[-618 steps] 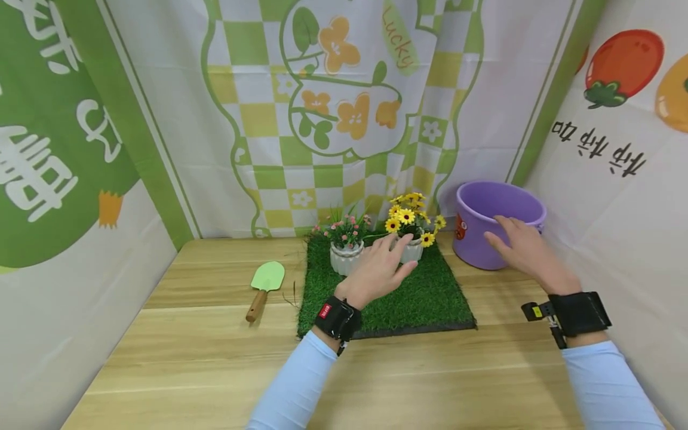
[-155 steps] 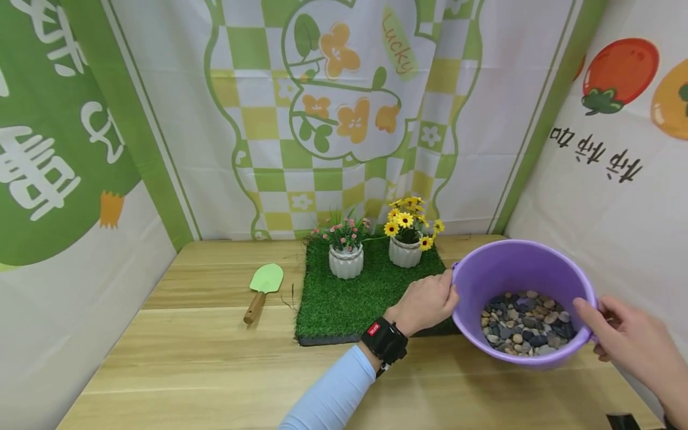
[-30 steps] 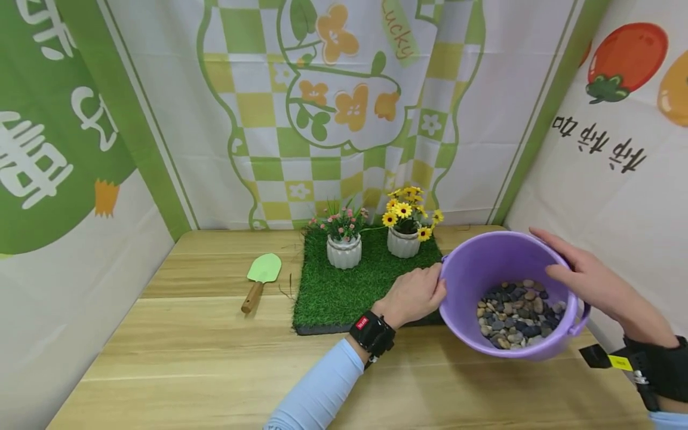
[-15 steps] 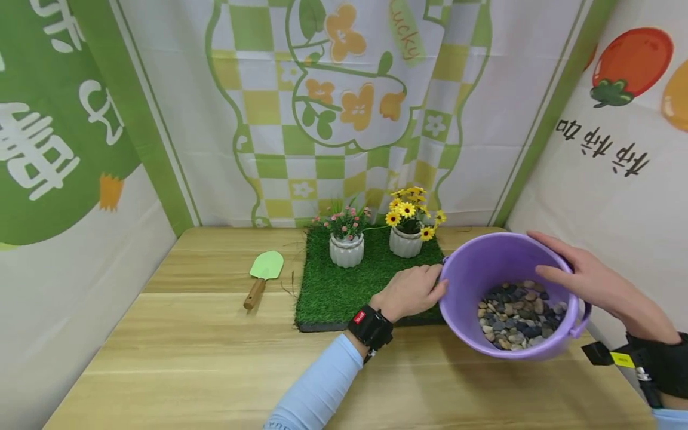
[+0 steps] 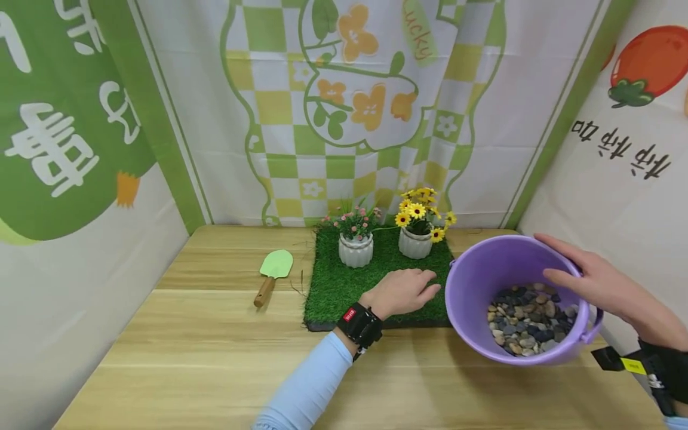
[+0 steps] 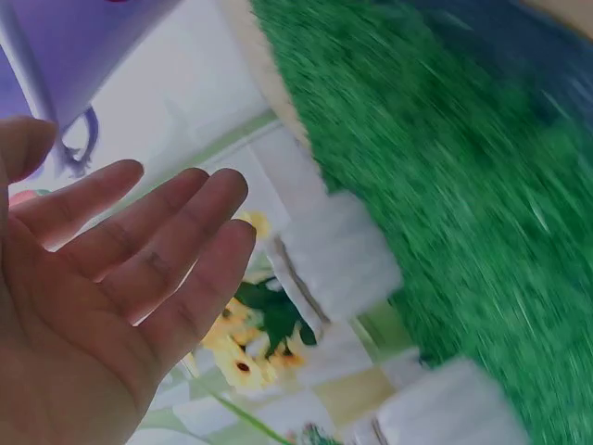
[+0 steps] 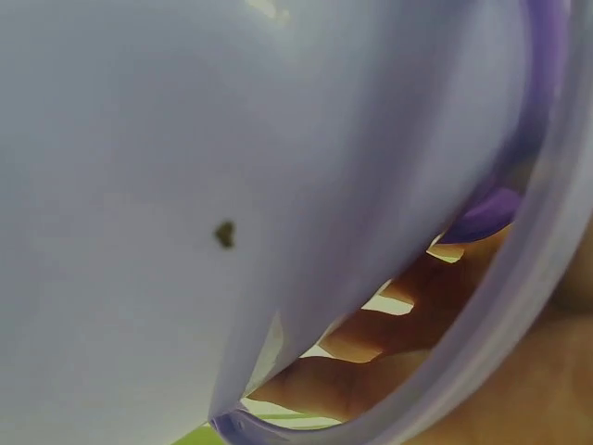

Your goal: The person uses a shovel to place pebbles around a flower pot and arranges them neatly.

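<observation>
1. Gripping the right side of a round purple plastic bucket [image 5: 486,266], the right hand [image 5: 607,286] lays its thumb over the rim with its other fingers on the outer wall; the right wrist view shows those fingers behind a curved pale-purple handle [image 7: 533,260].
2. The bucket is at the right of the light wood-grain table [image 5: 215,358], its mouth tipped toward the head camera; whether its base touches the surface cannot be told.
3. Smooth grey, tan and dark pebbles [image 5: 529,322] lie loose inside, across the bottom.
4. The left hand [image 5: 400,292] holds nothing: the left wrist view shows its fingers extended and slightly spread. It is just beside the bucket's left rim, with a narrow gap between.
5. Beneath that hand, a rectangular green artificial-turf mat [image 5: 328,292] lies on the table; whether they touch is unclear.
6. Toward the mat's back edge, a white fluted pot of small pink flowers [image 5: 356,251] and a white fluted pot of yellow daisy-like flowers [image 5: 415,243] stand upright, apart.
7. Left of the mat lies a trowel with pale-green blade and brown wooden handle [image 5: 276,264], its blade pointing toward the printed green-and-white cloth backdrop [image 5: 269,107].
</observation>
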Demonstrator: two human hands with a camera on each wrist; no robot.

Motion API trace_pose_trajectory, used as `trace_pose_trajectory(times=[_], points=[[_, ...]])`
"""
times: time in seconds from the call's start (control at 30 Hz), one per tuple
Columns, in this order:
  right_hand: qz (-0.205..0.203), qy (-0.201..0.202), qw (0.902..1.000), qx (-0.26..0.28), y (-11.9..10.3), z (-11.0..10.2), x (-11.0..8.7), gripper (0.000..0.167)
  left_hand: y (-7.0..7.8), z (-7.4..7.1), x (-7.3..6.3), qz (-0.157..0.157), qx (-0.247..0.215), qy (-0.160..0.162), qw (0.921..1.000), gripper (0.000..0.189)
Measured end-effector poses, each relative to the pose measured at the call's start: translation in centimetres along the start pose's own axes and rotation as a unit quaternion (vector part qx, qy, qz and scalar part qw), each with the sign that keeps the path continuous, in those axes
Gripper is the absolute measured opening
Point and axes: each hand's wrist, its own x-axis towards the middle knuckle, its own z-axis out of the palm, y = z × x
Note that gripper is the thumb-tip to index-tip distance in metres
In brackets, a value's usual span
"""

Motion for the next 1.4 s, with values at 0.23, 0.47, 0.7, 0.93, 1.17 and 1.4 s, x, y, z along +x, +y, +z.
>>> trace_pose_trajectory(times=[0.23,0.47,0.7,0.93,1.17,1.4], points=[[-0.003,-0.003,1.0000,-0.003,-0.1,0.1,0.0,0.069,-2.4,-0.8,-2.2,-0.009,0.036,-0.003,0.9993,0.036],[-0.014,-0.002,0.9998,0.012,-0.2,0.0,0.1,0.068,-4.3,-2.1,-3.9,-0.037,0.049,-0.007,0.9981,0.035],[-0.023,0.011,0.9997,-0.002,-0.2,0.0,0.2,0.070,-5.8,-3.2,-5.4,-0.060,0.052,0.014,0.9968,0.032],[-0.030,0.019,0.9994,0.000,0.1,-0.1,0.3,0.070,-8.2,-4.5,-7.5,-0.101,0.074,0.032,0.9916,0.031],[-0.028,0.009,0.9995,-0.004,-0.1,-0.3,0.4,0.070,-10.0,-5.7,-9.4,-0.127,0.119,0.087,0.9809,0.024],[-0.018,-0.002,0.9998,-0.006,-0.1,-0.2,0.4,0.070,-11.3,-6.2,-11.2,-0.173,0.140,0.088,0.9710,0.026]])
